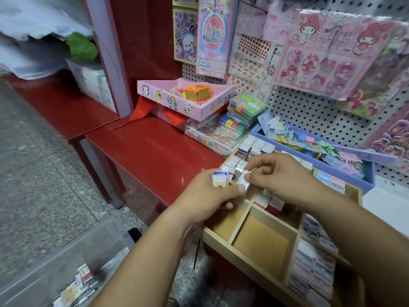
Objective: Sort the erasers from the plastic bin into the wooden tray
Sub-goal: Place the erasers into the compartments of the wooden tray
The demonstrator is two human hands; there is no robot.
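My left hand point(208, 191) grips a small stack of boxed erasers point(219, 180) above the near-left corner of the wooden tray point(241, 248). Beside it, my right hand point(285, 176) pinches one white wrapped eraser point(243, 181) that still touches the left thumb. Several tray compartments hold rows of boxed erasers point(254, 147); two near compartments show bare wood. The clear plastic bin point(73, 260) sits on the floor at bottom left with several erasers in it.
A red shelf point(150, 151) runs left of the tray. Behind the tray stand a blue tray of tags point(321, 149), colourful packs point(245, 107) and a pink box point(183, 96). A pegboard with hanging sticker packs point(327, 56) fills the right.
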